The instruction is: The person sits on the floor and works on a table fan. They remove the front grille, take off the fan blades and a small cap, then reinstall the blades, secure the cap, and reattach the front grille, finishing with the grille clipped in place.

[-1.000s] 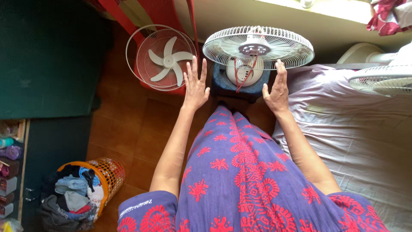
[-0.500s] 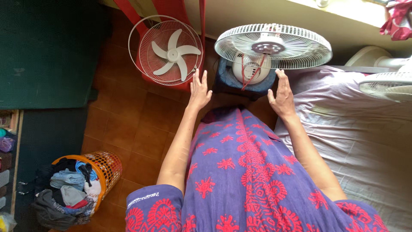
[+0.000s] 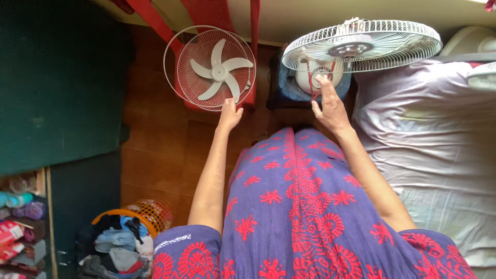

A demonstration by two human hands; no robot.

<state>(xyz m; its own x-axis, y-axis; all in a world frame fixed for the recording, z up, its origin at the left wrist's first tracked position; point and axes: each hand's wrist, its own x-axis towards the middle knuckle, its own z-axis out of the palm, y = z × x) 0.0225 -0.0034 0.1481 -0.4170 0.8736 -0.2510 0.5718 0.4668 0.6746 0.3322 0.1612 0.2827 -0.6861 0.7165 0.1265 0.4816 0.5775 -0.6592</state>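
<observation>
Tiled floor (image 3: pixel 155 155), perhaps terracotta; bed (image 3: pixel 439 155) alongside.

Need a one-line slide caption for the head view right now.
Left hand touches the white grille with blades by a red chair; right hand reaches under the white fan.

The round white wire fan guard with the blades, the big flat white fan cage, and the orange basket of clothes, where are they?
Round white wire fan guard (image 3: pixel 210 68), head view, on the blade hub.
Big flat white fan cage (image 3: pixel 392 46), head view, on its wire grille.
Orange basket (image 3: pixel 150 211), head view, on its mesh wall.
</observation>
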